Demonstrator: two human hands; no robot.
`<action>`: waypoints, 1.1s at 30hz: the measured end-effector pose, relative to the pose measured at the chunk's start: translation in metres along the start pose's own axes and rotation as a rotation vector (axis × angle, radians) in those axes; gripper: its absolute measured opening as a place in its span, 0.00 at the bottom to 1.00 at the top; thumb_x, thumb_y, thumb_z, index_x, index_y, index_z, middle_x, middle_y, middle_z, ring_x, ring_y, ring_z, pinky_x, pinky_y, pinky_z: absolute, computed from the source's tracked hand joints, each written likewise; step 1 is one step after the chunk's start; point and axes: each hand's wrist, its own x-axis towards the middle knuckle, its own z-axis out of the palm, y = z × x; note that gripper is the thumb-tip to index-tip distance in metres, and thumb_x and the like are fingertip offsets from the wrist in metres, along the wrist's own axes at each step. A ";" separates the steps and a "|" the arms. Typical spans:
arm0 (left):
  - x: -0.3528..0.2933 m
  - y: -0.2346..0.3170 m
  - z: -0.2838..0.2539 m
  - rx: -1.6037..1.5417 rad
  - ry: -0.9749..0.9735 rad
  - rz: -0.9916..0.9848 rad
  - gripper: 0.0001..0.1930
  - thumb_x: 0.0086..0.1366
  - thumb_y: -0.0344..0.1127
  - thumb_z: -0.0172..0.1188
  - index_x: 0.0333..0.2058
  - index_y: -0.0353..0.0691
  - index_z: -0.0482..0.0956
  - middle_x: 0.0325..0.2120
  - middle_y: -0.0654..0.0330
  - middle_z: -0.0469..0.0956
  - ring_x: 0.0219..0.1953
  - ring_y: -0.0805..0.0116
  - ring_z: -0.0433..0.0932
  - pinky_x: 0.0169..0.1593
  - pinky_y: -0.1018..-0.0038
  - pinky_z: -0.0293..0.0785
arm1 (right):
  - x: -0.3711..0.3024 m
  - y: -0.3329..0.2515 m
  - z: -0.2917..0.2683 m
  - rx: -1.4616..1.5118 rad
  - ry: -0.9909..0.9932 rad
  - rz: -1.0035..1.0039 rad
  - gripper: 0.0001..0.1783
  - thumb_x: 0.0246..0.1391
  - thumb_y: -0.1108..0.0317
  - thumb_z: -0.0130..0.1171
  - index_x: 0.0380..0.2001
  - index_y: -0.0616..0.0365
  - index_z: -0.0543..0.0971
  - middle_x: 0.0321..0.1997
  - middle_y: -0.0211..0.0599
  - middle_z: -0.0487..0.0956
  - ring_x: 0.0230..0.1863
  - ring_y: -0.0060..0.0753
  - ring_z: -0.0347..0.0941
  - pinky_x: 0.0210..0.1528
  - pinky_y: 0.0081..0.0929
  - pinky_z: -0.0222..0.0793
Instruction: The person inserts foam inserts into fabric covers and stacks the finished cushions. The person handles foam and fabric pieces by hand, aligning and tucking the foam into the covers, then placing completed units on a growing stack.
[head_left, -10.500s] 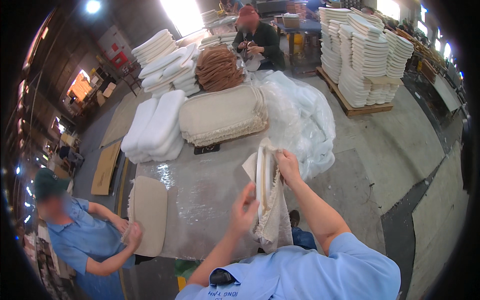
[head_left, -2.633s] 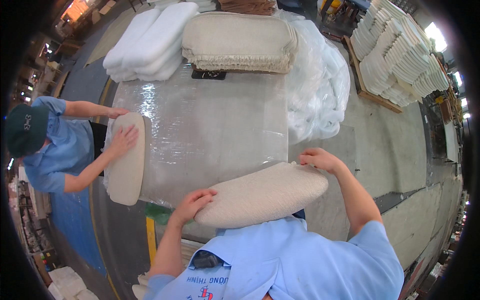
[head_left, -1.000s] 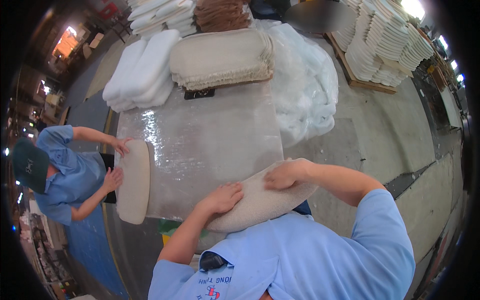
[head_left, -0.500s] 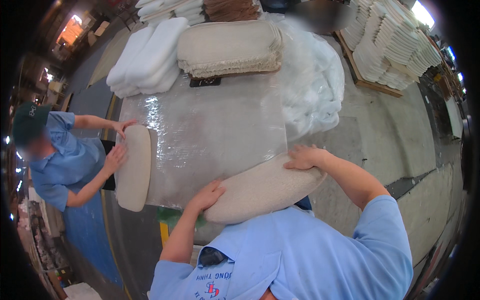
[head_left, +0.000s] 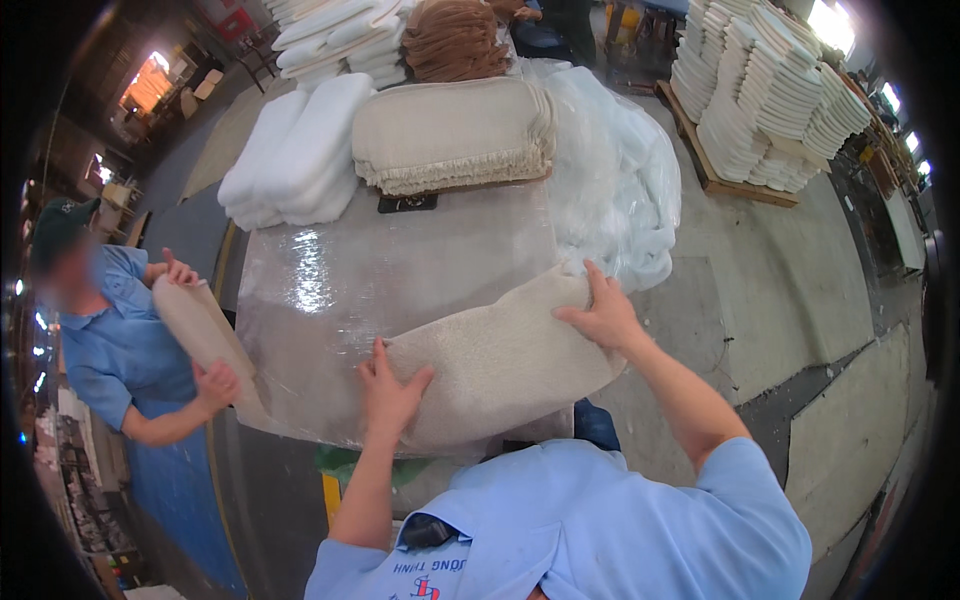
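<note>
Left hand (head_left: 388,385) flat, fingers spread; right hand (head_left: 603,313) likewise.

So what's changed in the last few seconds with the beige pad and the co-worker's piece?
The left hand and right hand stay pressed on the flat beige oval fabric pad, which has shifted little. The co-worker has lifted the smaller beige pad off the plastic-wrapped table edge, tilting it up. The stacked beige covers and white foam pads are unchanged.

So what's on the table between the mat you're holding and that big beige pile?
Nothing in the head view: only bare, shiny plastic sheet between the mat and the beige pile.
</note>
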 end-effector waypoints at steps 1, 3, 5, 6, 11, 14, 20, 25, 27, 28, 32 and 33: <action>0.009 -0.009 0.021 0.028 0.033 -0.023 0.53 0.61 0.58 0.73 0.77 0.42 0.56 0.66 0.41 0.62 0.67 0.40 0.70 0.68 0.52 0.69 | 0.006 0.009 0.019 -0.017 0.049 0.006 0.60 0.50 0.33 0.71 0.76 0.56 0.61 0.62 0.60 0.75 0.63 0.58 0.76 0.63 0.47 0.73; 0.018 -0.023 0.051 0.068 0.067 -0.083 0.50 0.62 0.61 0.71 0.75 0.44 0.59 0.65 0.41 0.64 0.66 0.41 0.71 0.67 0.52 0.71 | 0.011 0.017 0.045 -0.033 0.065 0.055 0.56 0.51 0.33 0.70 0.74 0.54 0.65 0.61 0.58 0.76 0.60 0.58 0.78 0.62 0.47 0.74; 0.025 -0.027 0.064 0.088 0.077 -0.133 0.46 0.63 0.64 0.68 0.73 0.45 0.64 0.64 0.42 0.67 0.64 0.40 0.73 0.65 0.51 0.72 | 0.016 0.015 0.054 -0.027 0.025 0.142 0.52 0.53 0.32 0.68 0.71 0.55 0.68 0.60 0.57 0.77 0.59 0.58 0.79 0.60 0.47 0.75; 0.026 -0.027 0.066 0.071 0.085 -0.124 0.44 0.65 0.64 0.66 0.71 0.45 0.66 0.63 0.43 0.69 0.63 0.40 0.73 0.64 0.51 0.72 | 0.017 0.017 0.055 -0.038 0.023 0.142 0.49 0.55 0.33 0.67 0.69 0.55 0.69 0.60 0.57 0.77 0.58 0.58 0.79 0.60 0.48 0.74; 0.038 -0.028 0.070 0.067 0.102 -0.159 0.35 0.69 0.63 0.61 0.66 0.45 0.72 0.60 0.44 0.73 0.61 0.40 0.76 0.62 0.51 0.73 | 0.025 0.021 0.058 -0.035 0.028 0.164 0.40 0.63 0.37 0.60 0.66 0.57 0.71 0.56 0.52 0.80 0.55 0.57 0.80 0.58 0.47 0.74; 0.046 -0.036 0.066 0.010 0.085 -0.191 0.34 0.71 0.61 0.60 0.65 0.42 0.73 0.61 0.43 0.72 0.62 0.41 0.75 0.63 0.52 0.72 | 0.027 0.014 0.055 0.023 -0.040 0.196 0.37 0.66 0.41 0.58 0.68 0.55 0.71 0.64 0.52 0.76 0.64 0.57 0.75 0.64 0.52 0.70; 0.040 -0.023 0.078 0.305 0.388 0.306 0.31 0.73 0.49 0.58 0.67 0.35 0.72 0.67 0.43 0.70 0.70 0.42 0.67 0.72 0.45 0.59 | 0.005 0.012 0.076 -0.370 0.225 -0.335 0.40 0.66 0.42 0.56 0.75 0.49 0.67 0.81 0.51 0.59 0.82 0.55 0.50 0.77 0.71 0.45; -0.014 0.024 0.121 0.327 -0.046 0.732 0.37 0.73 0.47 0.57 0.73 0.33 0.62 0.76 0.46 0.58 0.79 0.42 0.51 0.78 0.42 0.44 | -0.041 -0.002 0.114 -0.413 -0.047 -0.669 0.40 0.68 0.40 0.52 0.77 0.47 0.64 0.83 0.44 0.57 0.84 0.53 0.47 0.79 0.70 0.41; -0.016 0.025 0.127 0.330 -0.125 0.691 0.39 0.74 0.50 0.55 0.75 0.33 0.58 0.78 0.46 0.54 0.80 0.42 0.50 0.79 0.43 0.43 | -0.045 -0.001 0.121 -0.420 -0.096 -0.664 0.40 0.69 0.40 0.51 0.77 0.47 0.64 0.84 0.42 0.56 0.85 0.52 0.46 0.80 0.69 0.39; -0.016 0.024 0.129 0.353 -0.129 0.683 0.39 0.74 0.50 0.54 0.76 0.34 0.57 0.78 0.47 0.54 0.80 0.43 0.50 0.79 0.43 0.43 | -0.043 -0.002 0.120 -0.419 -0.099 -0.657 0.40 0.69 0.40 0.51 0.77 0.46 0.64 0.84 0.43 0.55 0.85 0.51 0.45 0.80 0.69 0.38; -0.011 0.018 0.133 0.339 -0.158 0.666 0.39 0.75 0.52 0.51 0.77 0.38 0.54 0.79 0.50 0.52 0.80 0.44 0.49 0.79 0.44 0.41 | -0.042 -0.001 0.123 -0.426 -0.098 -0.657 0.43 0.68 0.37 0.51 0.78 0.47 0.62 0.85 0.42 0.53 0.86 0.50 0.43 0.81 0.67 0.36; -0.009 0.015 0.132 0.310 -0.167 0.660 0.39 0.75 0.52 0.51 0.78 0.39 0.54 0.79 0.51 0.51 0.81 0.45 0.48 0.80 0.44 0.41 | -0.038 -0.001 0.119 -0.429 -0.115 -0.637 0.43 0.68 0.36 0.50 0.79 0.47 0.61 0.85 0.42 0.53 0.86 0.50 0.42 0.81 0.66 0.36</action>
